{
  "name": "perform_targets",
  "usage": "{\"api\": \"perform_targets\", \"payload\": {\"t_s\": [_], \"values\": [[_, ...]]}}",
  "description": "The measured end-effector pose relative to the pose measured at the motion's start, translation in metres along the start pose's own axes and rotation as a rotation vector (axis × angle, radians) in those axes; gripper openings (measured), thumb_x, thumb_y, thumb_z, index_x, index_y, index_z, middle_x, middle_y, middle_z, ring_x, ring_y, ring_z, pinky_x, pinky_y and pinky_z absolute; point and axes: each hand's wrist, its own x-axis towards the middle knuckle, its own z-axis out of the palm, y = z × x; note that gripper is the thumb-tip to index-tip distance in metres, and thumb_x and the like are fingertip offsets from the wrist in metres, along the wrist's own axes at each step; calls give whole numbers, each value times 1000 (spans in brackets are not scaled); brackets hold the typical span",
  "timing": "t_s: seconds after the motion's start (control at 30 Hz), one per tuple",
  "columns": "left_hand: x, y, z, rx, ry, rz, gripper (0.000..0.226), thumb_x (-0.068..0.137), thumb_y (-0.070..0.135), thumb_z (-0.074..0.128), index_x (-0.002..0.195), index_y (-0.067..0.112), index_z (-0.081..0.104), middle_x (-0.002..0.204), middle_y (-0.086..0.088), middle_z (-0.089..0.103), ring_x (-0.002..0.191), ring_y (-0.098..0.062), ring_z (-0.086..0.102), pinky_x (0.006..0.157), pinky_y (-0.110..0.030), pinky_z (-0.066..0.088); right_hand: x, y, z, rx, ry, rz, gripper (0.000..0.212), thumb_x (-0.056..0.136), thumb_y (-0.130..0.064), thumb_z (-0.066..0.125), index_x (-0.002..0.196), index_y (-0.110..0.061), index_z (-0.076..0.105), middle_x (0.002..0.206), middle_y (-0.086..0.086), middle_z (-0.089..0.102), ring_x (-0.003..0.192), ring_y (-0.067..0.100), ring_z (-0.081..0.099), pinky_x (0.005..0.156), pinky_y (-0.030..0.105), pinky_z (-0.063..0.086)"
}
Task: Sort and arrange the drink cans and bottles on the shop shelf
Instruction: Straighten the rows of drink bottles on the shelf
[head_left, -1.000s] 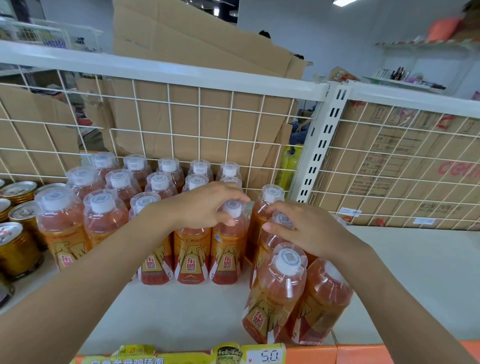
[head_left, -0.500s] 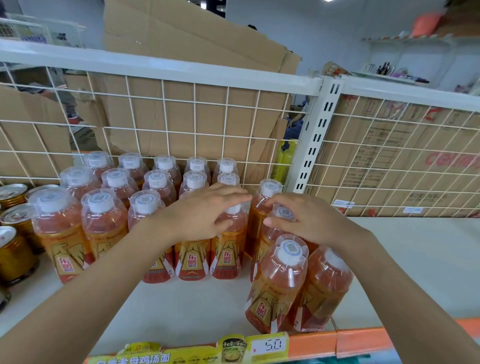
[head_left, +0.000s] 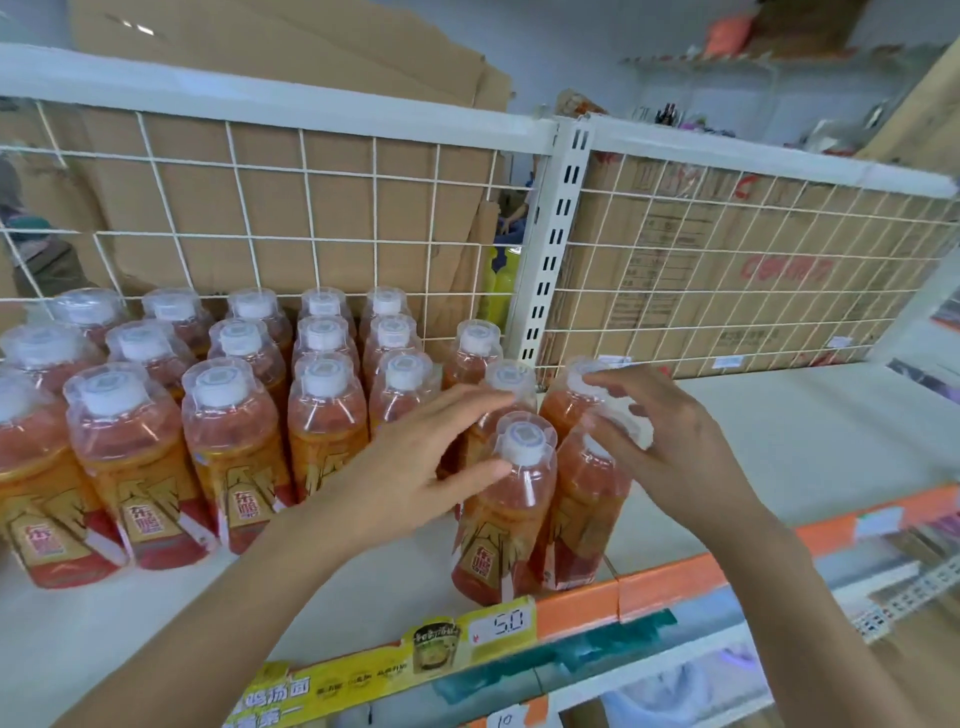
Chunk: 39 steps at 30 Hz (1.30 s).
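Several orange drink bottles (head_left: 234, 441) with white caps stand in rows on the white shelf (head_left: 779, 447). A smaller cluster stands at the shelf's front edge to their right. My left hand (head_left: 415, 467) reaches in with straight fingers. Its thumb touches the neck of the front bottle (head_left: 506, 514) and its fingertips lie by the cap of the bottle behind (head_left: 511, 376). My right hand (head_left: 670, 447) curls over the cap of the front right bottle (head_left: 587, 509). Its index finger touches the cap of the bottle behind that one (head_left: 579, 371).
A white wire grid (head_left: 337, 223) backs the shelf, with cardboard boxes (head_left: 727, 270) behind it. A perforated upright post (head_left: 550, 249) splits the grid. An orange price rail (head_left: 675, 577) with a yellow label (head_left: 467, 644) runs along the front edge. The shelf's right part is bare.
My left hand let go of a cap in the main rows and moved right to the front cluster. My right hand shifted to the front right bottle. The view swung right and nearer.
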Motion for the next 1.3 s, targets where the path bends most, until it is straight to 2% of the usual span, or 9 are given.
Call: {"api": "perform_targets", "payload": {"t_s": [0.1,0.33,0.5,0.63,0.73,0.93,1.03,1.2,1.3], "values": [[2,11,22,-85,-17,-70,69,74,67,55,130,57,16,139,34,22,130,15,20,101,0,14,-22,8,8,91,29,121,49,80,-50,62,122,-28,53,116,-12,59,103,10,58,81,39,55],[-11,13,81,-265,267,-263,101,65,26,83,124,61,9,131,36,25,124,17,30,99,-1,25,-45,19,32,213,-119,402,82,65,-54,73,131,-29,33,123,-11,53,112,12,55,94,35,49],[-24,6,108,-345,320,-452,91,65,27,83,120,54,17,124,33,33,117,18,37,91,-1,33,-59,25,52,286,-187,482,80,65,-46,78,128,-24,33,126,-3,55,114,18,56,93,32,47],[-28,6,118,-367,359,-509,85,67,34,80,121,53,17,124,28,39,116,16,39,92,-4,35,-65,28,57,312,-152,473,74,66,-43,79,125,-26,38,117,-9,59,107,15,58,90,30,47],[-32,8,117,-388,407,-545,84,62,43,74,119,61,14,129,17,45,121,2,45,100,-22,40,-67,29,56,384,-141,421,69,65,-41,81,116,-40,35,103,-30,52,94,-1,56,87,23,49],[-66,-3,94,-278,591,-639,88,66,24,82,125,47,21,119,19,50,112,-4,52,98,-32,45,-76,15,59,466,-85,428,77,60,-30,86,120,-36,37,106,-13,57,92,5,57,84,27,51],[-88,-15,75,-202,668,-678,91,65,18,83,132,35,24,114,24,47,108,-4,49,93,-29,43,-74,4,60,486,-81,411,85,58,-28,88,130,-26,42,107,-11,58,96,12,58,84,28,50],[-127,-34,44,-113,750,-713,94,65,17,83,139,20,25,120,6,49,110,-9,48,90,-26,41,-63,-22,73,531,-118,370,80,57,-27,88,125,-27,46,100,-18,60,96,11,61,84,29,51],[-148,-43,25,-69,786,-720,90,65,17,83,137,19,27,118,7,48,107,-8,49,86,-23,39,-57,-46,92,554,-147,295,71,59,-23,87,113,-39,44,97,-32,54,87,-10,58,76,9,45]]}}
